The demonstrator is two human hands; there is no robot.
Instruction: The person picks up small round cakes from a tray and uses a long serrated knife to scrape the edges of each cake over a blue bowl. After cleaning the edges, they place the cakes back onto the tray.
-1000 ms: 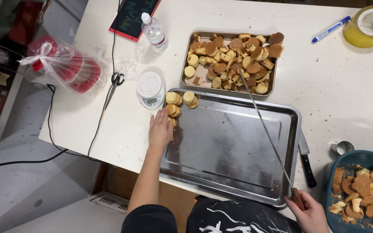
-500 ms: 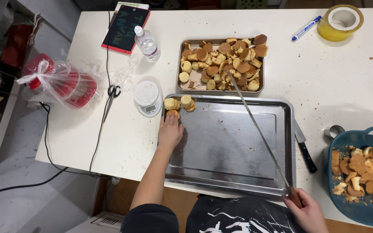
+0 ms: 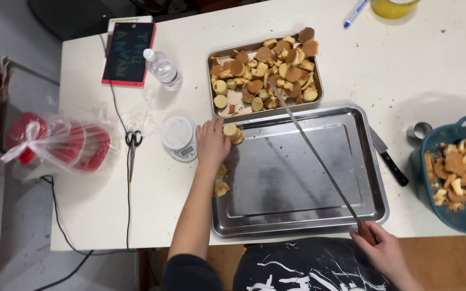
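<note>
My left hand (image 3: 211,144) lies spread on small cakes (image 3: 232,132) at the big tray's (image 3: 297,226) far-left corner — soft, crumbly, best held by their sides. My right hand (image 3: 379,249) grips long tongs (image 3: 314,153).

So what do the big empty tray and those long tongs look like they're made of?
The big tray looks like bare metal, likely steel or aluminium: silvery grey, with a dull sheen, soft reflections and a rolled rim. The long tongs in the right hand also look like metal: thin, grey and glinting, though the gripped end is hidden.
</note>
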